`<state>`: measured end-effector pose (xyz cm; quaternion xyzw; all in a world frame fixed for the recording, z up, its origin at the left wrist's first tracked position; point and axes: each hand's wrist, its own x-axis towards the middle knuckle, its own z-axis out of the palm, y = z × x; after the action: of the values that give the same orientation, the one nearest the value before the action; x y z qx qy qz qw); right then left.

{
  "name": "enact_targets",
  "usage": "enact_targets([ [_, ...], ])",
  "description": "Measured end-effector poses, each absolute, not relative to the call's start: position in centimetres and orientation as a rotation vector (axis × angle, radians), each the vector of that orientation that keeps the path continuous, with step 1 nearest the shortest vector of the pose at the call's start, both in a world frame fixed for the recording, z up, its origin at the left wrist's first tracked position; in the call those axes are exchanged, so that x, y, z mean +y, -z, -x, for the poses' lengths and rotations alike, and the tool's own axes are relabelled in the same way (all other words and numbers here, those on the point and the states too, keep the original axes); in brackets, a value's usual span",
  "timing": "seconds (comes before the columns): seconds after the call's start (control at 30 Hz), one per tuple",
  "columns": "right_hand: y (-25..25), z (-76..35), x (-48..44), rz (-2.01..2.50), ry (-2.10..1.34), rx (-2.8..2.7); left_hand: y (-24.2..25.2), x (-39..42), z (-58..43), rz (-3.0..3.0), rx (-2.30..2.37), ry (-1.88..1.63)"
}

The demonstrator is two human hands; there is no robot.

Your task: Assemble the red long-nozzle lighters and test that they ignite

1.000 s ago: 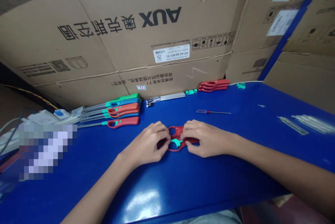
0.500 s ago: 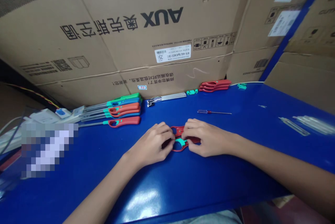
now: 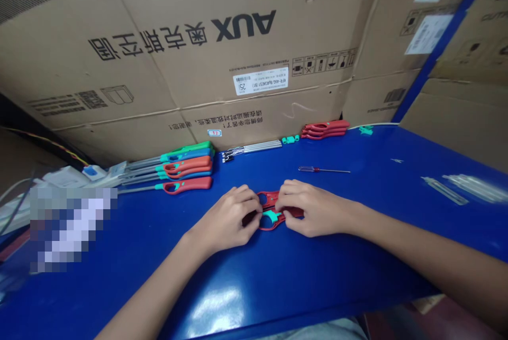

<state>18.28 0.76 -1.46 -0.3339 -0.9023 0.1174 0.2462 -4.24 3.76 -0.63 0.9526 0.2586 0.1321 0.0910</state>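
Note:
Two red lighter handle halves lie side by side on the blue table between my hands. The nearer red lighter handle half carries a teal trigger. My left hand is closed, its fingertips pinching the left end of the nearer half. My right hand is curled over both halves, thumb and fingers pinched on the nearer one beside the trigger. The farther red handle half shows partly behind the fingers. My fingers hide much of both halves, and I cannot make out any small part within them.
Finished-looking gas lighters are stacked at left. Metal lighter tubes with wires, teal pieces and red handle shells line the cardboard. A screwdriver lies behind my hands; clear strips lie at right.
The view has shifted very slightly. My hands keep nearly the same pose over the red halves; the teal trigger appears turned slightly.

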Motion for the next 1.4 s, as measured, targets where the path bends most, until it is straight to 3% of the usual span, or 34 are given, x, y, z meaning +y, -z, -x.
enact_targets([
  [1.4, 0.4, -18.0, -0.2, 0.871, -0.26, -2.571, -0.3, 3.4, 4.2, -2.783, 0.845, -0.247],
])
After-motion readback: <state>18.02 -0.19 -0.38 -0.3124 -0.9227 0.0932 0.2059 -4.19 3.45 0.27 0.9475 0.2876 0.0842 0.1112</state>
